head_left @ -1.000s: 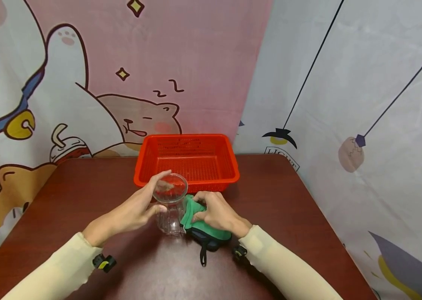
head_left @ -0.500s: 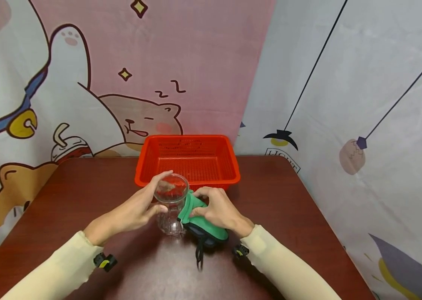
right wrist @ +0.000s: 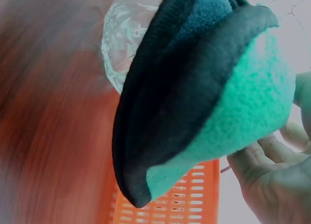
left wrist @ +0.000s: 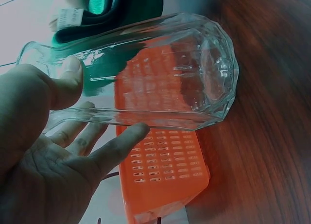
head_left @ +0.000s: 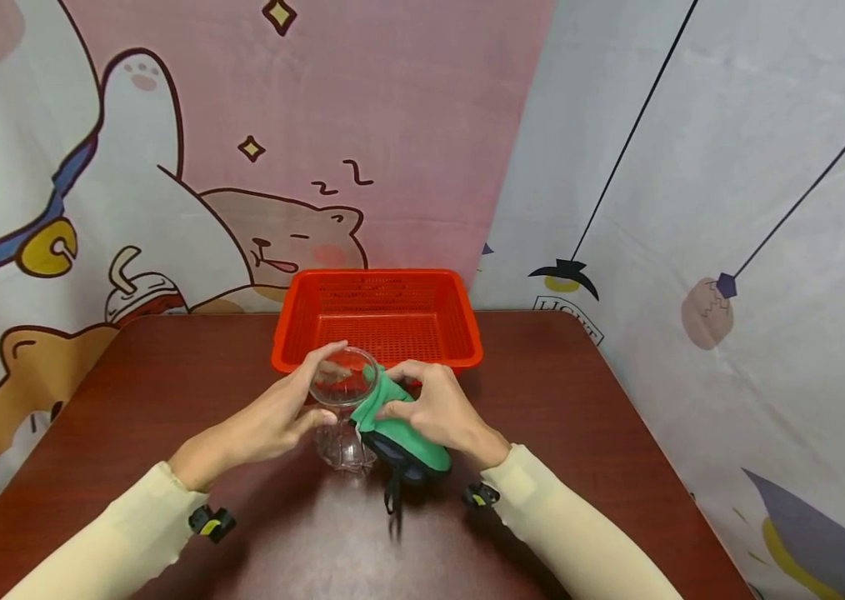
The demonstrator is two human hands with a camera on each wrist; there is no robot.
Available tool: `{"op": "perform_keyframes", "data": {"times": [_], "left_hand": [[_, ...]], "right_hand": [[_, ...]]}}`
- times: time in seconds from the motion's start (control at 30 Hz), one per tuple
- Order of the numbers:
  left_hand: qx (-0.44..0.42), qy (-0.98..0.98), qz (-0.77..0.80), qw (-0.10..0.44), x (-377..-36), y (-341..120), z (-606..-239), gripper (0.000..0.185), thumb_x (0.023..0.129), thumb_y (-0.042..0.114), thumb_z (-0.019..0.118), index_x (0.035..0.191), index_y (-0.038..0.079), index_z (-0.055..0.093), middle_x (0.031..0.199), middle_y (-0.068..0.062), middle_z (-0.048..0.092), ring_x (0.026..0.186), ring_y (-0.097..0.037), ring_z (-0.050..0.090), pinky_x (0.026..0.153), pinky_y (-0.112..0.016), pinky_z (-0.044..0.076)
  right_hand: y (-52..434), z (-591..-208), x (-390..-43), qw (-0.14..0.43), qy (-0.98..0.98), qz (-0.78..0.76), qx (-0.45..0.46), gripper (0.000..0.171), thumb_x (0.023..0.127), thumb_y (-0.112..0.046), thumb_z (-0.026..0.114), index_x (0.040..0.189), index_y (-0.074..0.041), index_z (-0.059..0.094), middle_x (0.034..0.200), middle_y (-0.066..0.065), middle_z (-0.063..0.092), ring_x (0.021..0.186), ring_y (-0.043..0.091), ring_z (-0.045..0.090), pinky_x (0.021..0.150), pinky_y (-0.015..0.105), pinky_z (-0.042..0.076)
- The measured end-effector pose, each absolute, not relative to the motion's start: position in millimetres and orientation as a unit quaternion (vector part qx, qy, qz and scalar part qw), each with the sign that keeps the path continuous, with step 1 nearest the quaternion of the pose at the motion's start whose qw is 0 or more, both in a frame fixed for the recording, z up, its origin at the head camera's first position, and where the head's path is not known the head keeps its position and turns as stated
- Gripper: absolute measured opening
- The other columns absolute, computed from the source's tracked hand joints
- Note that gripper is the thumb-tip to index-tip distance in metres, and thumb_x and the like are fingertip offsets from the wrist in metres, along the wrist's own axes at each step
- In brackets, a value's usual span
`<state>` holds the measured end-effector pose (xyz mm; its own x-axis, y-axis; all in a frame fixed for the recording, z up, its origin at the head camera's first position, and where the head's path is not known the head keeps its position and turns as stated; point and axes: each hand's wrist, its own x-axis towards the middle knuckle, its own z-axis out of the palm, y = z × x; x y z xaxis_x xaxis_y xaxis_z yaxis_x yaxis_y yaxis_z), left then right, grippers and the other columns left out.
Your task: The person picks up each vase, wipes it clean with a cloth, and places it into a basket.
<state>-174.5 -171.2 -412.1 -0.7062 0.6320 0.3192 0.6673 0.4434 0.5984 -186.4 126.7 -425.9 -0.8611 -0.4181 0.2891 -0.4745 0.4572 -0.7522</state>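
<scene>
Left hand (head_left: pixel 272 421) wraps the glass jar (head_left: pixel 343 408) upright on the desk (head_left: pixel 167 375), steadying it; right hand (head_left: pixel 433 408) pinches the green cloth (head_left: pixel 392 429) against its rim, before the red basket (head_left: pixel 377 321).

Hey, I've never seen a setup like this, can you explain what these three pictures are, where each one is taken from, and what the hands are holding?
No machine here: a person in cream sleeves works with bare hands and wears three cameras. The wide picture comes from the head camera, looking down at a dark red-brown wooden table. The other two come from cameras on each wrist, so they look close and tilted.

On the table, at the far side, sits an orange-red perforated plastic basket. The left hand grips a clear faceted glass jar standing on the table. The right hand pinches a green and black fleece cloth against the jar's rim. A black strap hangs from the cloth.
</scene>
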Motion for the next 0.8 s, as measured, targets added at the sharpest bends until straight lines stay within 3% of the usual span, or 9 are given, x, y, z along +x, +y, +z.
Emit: {"op": "perform_keyframes", "data": {"times": [0.13, 0.37, 0.57, 0.8], "left_hand": [[-0.382, -0.850, -0.361, 0.027, -174.4, -170.6, -411.5, 0.107, 0.098, 0.003, 0.090, 0.180, 0.011, 0.022, 0.151, -0.017, 0.071, 0.140, -0.037, 0.073, 0.115, -0.062, 0.062], [-0.380, -0.851, -0.362, 0.025, -173.6, -171.9, -411.3, 0.107, 0.097, 0.000, 0.090, 0.180, 0.009, 0.022, 0.151, -0.017, 0.071, 0.140, -0.036, 0.073, 0.116, -0.061, 0.062], [-0.375, -0.852, -0.365, 0.018, -173.0, -171.2, -411.3, 0.107, 0.097, -0.001, 0.090, 0.180, 0.011, 0.023, 0.152, -0.016, 0.071, 0.140, -0.038, 0.073, 0.111, -0.060, 0.065], [-0.371, -0.852, -0.370, 0.011, -173.9, -171.6, -409.3, 0.106, 0.098, 0.000, 0.089, 0.180, 0.013, 0.023, 0.153, -0.017, 0.070, 0.138, -0.037, 0.075, 0.111, -0.058, 0.066]], "right_hand": [[126.5, -423.6, -187.6, 0.026, -0.844, 0.474, 0.250, 0.037, 0.092, -0.017, 0.102, 0.125, -0.016, 0.088, 0.116, -0.003, 0.089, 0.104, 0.014, 0.079, 0.090, 0.028, 0.066], [129.8, -417.5, -188.1, 0.014, -0.814, 0.528, 0.240, 0.034, 0.098, -0.014, 0.096, 0.130, -0.017, 0.086, 0.117, -0.002, 0.089, 0.108, 0.017, 0.082, 0.092, 0.039, 0.071], [133.1, -417.2, -188.6, 0.009, -0.812, 0.534, 0.236, 0.034, 0.099, -0.015, 0.094, 0.132, -0.016, 0.085, 0.120, 0.002, 0.088, 0.109, 0.026, 0.083, 0.088, 0.029, 0.070], [133.0, -416.7, -190.5, 0.011, -0.812, 0.532, 0.240, 0.035, 0.098, -0.013, 0.095, 0.131, -0.016, 0.086, 0.119, 0.003, 0.089, 0.112, 0.030, 0.082, 0.090, 0.028, 0.069]]}}
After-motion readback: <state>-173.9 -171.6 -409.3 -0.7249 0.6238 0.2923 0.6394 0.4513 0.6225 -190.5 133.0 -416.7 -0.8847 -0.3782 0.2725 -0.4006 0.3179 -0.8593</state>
